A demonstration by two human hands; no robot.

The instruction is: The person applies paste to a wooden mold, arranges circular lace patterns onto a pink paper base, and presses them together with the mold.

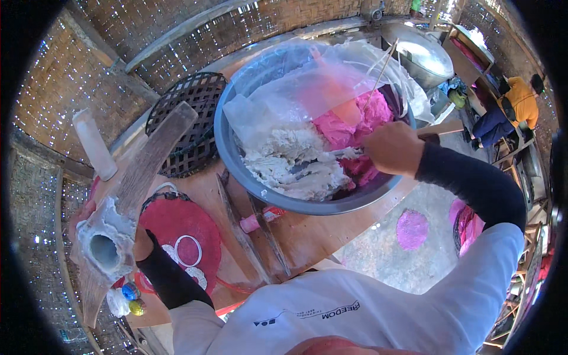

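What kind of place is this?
Probably a simple workshop or kitchen: there are woven walls, a big basin of white and pink dough-like stuff, and a large metal pot.

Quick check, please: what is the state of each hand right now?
Left hand: closed around the white-smeared tube with wooden arms, fingers mostly hidden.
Right hand: closed, apparently holding a wooden-handled tool over the basin.

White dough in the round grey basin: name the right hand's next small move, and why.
Probably scoop some white dough: the right hand grips a wooden-handled tool there, and the left hand holds a dough-smeared wooden bar whose round tube looks hollow.
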